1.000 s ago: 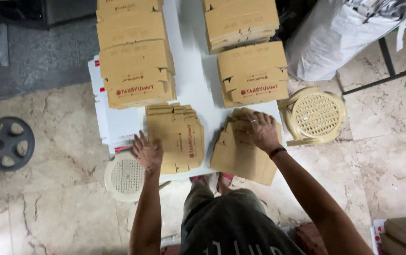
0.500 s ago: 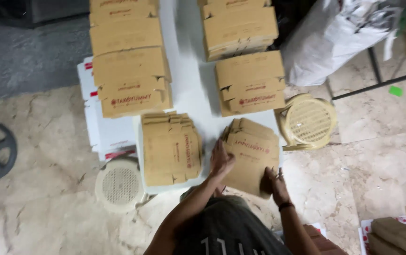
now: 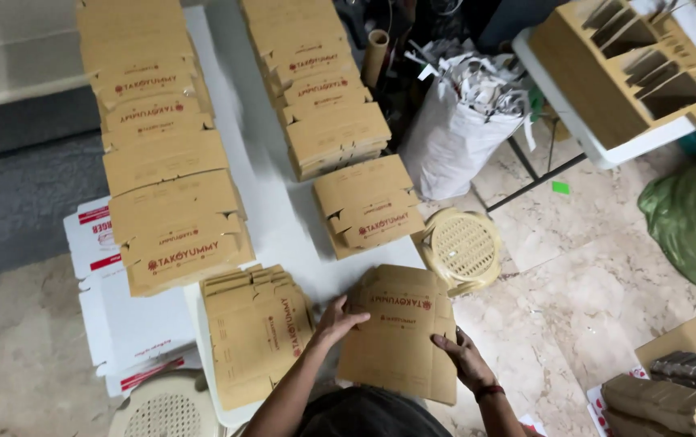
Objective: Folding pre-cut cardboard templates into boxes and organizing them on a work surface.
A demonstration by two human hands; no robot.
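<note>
flat carton on table, stool right

The single head camera looks steeply down from above the person's own head, whose dark top shows at the bottom edge, onto a white table that runs away toward the top of the frame. It sits fairly high, so the view takes in both forearms, the table and the marble floor on either side. There is no second view to share the scene.
</note>
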